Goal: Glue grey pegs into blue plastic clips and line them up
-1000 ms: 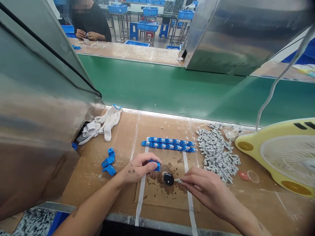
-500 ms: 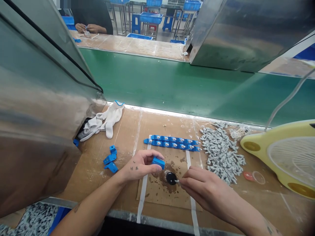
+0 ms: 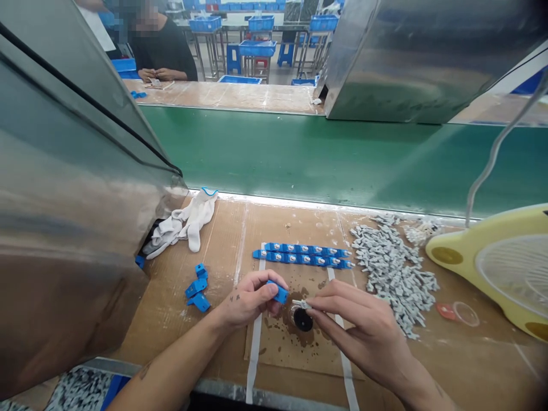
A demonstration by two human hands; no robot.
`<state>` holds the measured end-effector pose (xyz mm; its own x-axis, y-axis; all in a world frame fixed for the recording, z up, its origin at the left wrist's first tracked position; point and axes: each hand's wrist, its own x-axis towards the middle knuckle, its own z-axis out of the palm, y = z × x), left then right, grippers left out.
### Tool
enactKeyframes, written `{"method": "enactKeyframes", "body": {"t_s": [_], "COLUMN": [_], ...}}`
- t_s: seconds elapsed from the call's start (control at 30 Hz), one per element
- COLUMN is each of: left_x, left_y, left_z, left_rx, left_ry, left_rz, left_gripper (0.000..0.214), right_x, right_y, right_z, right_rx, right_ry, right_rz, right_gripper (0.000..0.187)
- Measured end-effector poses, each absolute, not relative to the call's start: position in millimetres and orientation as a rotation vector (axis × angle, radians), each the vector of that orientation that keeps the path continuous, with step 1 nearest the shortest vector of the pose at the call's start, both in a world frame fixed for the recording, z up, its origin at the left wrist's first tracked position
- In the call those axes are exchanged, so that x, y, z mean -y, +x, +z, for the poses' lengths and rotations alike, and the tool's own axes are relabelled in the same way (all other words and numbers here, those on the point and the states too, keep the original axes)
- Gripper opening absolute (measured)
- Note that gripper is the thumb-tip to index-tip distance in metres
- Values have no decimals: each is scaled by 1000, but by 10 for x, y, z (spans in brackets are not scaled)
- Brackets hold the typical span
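Between the thumb and fingers of my left hand (image 3: 252, 298) is a small blue plastic block (image 3: 279, 292). My right hand (image 3: 357, 319) pinches a small light-grey plastic piece (image 3: 302, 303), its tip pointing left toward the block; the two parts are apart. Under the grey piece stands a small round pot with a black top (image 3: 303, 321), on cardboard spotted with wet marks. Beyond my hands lie two rows of joined blue blocks (image 3: 303, 254) with pale pieces set in them. Several loose blue blocks (image 3: 198, 287) rest left of my left forearm.
A heap of grey pieces (image 3: 391, 274) lies on the right, beside a yellow fan (image 3: 496, 262). White gloves (image 3: 188, 220) lie at the left by a metal housing (image 3: 77, 217). A green conveyor belt (image 3: 299, 154) runs across; a person (image 3: 160, 51) sits beyond it.
My right hand has lifted the grey piece from the black pot top and brought it nearer the blue block. My left hand has turned the block. The camera view has tilted up slightly.
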<state>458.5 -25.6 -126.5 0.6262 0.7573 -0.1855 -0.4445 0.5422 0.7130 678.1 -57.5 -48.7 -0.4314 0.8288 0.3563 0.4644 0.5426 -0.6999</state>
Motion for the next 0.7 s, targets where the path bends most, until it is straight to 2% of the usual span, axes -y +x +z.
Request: {"method": "enactKeyframes", "body": {"t_s": [0.27,0.5,0.7], "left_x": [333,502,528], "left_y": [4644,4676,4601], "left_z": [-1295,-1296,-1238], "left_rx": [-550,-1075,-1202], "left_ry": [811,1119,1205], "left_rz": [784,1075,1128], "left_gripper": [45,51,48], "right_x": [523,568,618], "right_y": [6647,6310,6084], "right_z": [-578,-593,-583], "right_rx": [2081,2016,1936], "right_ry": [-1031,-1029,-1030], "right_rz": [599,654,627], "right_gripper": [13,14,16]}}
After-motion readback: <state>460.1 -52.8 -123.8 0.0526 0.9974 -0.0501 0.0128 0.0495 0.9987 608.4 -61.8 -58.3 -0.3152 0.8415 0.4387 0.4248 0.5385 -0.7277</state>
